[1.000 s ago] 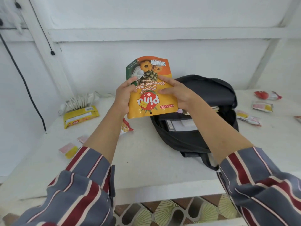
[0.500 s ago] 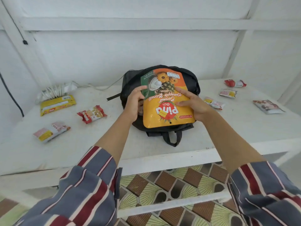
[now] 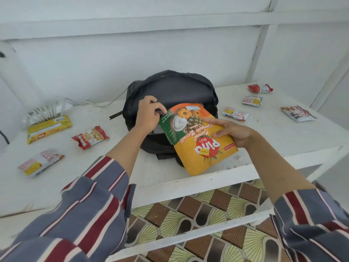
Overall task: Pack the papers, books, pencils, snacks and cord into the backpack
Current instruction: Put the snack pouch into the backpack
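- Your right hand (image 3: 232,132) holds the big orange-and-yellow biscuit bag (image 3: 198,140) by its right side. The thumb and one finger lie across the printed front, and the other fingers are hidden behind it.
- The biscuit bag is tilted, and its print is upside down to you. Its far end sits at the mouth of the backpack (image 3: 175,87), though you cannot tell whether it is inside yet. Its near end hangs out over the front edge of the desk (image 3: 94,176).
- Your left hand (image 3: 149,116) curls its fingers round the near lip of the backpack's opening, just beside the bag's green corner.
- The black backpack lies at the middle of the desk, close to the back edge, with its mouth open toward you.
- Toward the desk's left edge, the coiled white cord (image 3: 43,112) lies at the back. A long yellow packet (image 3: 49,128) is just in front of it, a red packet (image 3: 90,137) is nearer the backpack, and a pink-and-yellow packet (image 3: 40,162) lies toward the front-left corner.
- On the right half there are four small snacks, all apart from one another:
  - a red-and-white packet (image 3: 260,88) at the back
  - a pink packet (image 3: 252,100) in front of it
  - a yellow-and-white packet (image 3: 236,113) nearest the backpack
  - a brown-and-white packet (image 3: 297,113) near the right edge
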